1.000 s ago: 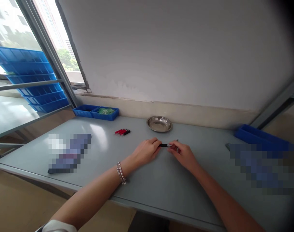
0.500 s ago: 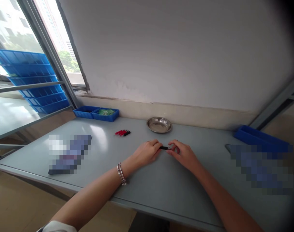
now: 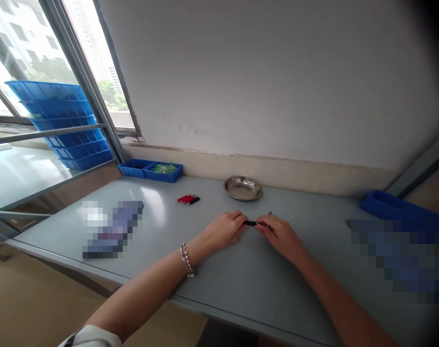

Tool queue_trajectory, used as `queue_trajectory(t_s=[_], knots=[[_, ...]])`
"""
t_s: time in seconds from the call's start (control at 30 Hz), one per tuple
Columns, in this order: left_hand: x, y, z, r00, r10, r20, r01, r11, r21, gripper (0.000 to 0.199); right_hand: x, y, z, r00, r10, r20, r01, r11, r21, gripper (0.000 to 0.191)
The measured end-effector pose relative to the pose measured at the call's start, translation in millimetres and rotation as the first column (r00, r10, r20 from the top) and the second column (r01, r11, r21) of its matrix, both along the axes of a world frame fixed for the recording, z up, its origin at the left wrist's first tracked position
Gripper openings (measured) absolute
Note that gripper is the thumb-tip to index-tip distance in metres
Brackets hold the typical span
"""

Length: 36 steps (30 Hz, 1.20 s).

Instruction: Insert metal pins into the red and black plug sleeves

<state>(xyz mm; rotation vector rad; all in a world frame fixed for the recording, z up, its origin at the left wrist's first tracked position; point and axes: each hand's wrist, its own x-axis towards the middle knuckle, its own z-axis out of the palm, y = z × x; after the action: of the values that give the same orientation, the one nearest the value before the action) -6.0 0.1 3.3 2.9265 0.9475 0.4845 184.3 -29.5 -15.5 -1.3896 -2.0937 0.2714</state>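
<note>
Just above the grey table, a thin black pen-shaped piece (image 3: 250,223) spans the gap between my two hands. My left hand (image 3: 227,230) is closed around its left end, which the fingers hide. At its right end my right hand (image 3: 279,233) pinches with thumb and fingers. A small greyish tip (image 3: 270,212) shows above the right fingers; what it belongs to I cannot make out. Ahead to the left lie several slim red and black pieces (image 3: 187,199) with thin metal ends.
Near the wall sits a round metal dish (image 3: 243,188). Two small blue bins (image 3: 164,175) stand at the back left, one with green packets. Another blue bin (image 3: 403,208) is at the right. Blurred-out items flank my arms. Stacked blue crates (image 3: 65,125) stand by the window.
My right fingers have closed in on the right end of the black piece, where they were looser before. The whole view has shifted slightly, so things appear further right.
</note>
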Motion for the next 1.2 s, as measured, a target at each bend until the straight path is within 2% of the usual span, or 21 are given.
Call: queue_trajectory(t_s=[0.1,0.17,0.2,0.27,0.33,0.4,0.47,0.57,0.63,0.73,0.93,1.03,1.2], knots=[[-3,5,0.3,0.999,-0.017,0.029,0.017,1.000,-0.005,0.020,3,3,-1.5,1.000,-0.031,-0.003,0.031,0.999,-0.014,0.031],[-13,19,2.6,0.995,0.012,0.094,-0.012,1.000,0.002,0.020,9,6,-4.4,0.991,-0.127,-0.033,0.126,0.992,-0.018,0.030],[-22,28,4.6,0.986,0.072,0.151,-0.076,0.997,0.019,0.021,13,9,-6.3,0.980,-0.193,-0.049,0.193,0.981,-0.018,0.031],[-46,51,9.8,0.925,0.300,0.234,-0.314,0.949,0.023,0.021,22,14,-11.1,0.943,-0.327,-0.066,0.327,0.945,-0.008,0.032],[-75,74,14.6,0.776,0.584,0.241,-0.603,0.798,0.007,0.022,30,20,-16.7,0.912,-0.408,-0.051,0.409,0.913,0.014,0.032],[-104,91,16.4,0.584,0.799,0.139,-0.802,0.595,-0.049,0.024,35,26,-22.5,0.895,-0.446,-0.010,0.446,0.894,0.032,0.033],[-126,101,13.8,0.488,0.869,0.085,-0.865,0.494,-0.091,0.025,38,32,-28.1,0.885,-0.463,0.049,0.461,0.886,0.052,0.034],[-144,105,4.5,0.418,0.909,-0.001,-0.897,0.412,-0.157,0.023,39,39,-34.7,0.877,-0.456,0.150,0.442,0.889,0.119,0.032],[-148,106,-1.6,0.415,0.908,-0.050,-0.896,0.398,-0.196,0.022,39,40,-37.4,0.870,-0.447,0.208,0.419,0.893,0.164,0.028],[-148,107,-6.1,0.449,0.889,-0.091,-0.877,0.419,-0.236,0.023,39,40,-39.2,0.866,-0.430,0.257,0.392,0.901,0.185,0.022],[-145,107,-0.8,0.508,0.853,-0.116,-0.839,0.461,-0.289,0.027,38,39,-38.9,0.881,-0.384,0.275,0.352,0.922,0.161,0.021],[-142,106,1.6,0.526,0.839,-0.137,-0.823,0.462,-0.331,0.027,38,40,-38.7,0.890,-0.380,0.251,0.350,0.923,0.158,0.021],[-138,106,0.4,0.530,0.833,-0.161,-0.812,0.443,-0.381,0.027,39,38,-35.7,0.927,-0.356,0.115,0.332,0.925,0.184,0.024]])
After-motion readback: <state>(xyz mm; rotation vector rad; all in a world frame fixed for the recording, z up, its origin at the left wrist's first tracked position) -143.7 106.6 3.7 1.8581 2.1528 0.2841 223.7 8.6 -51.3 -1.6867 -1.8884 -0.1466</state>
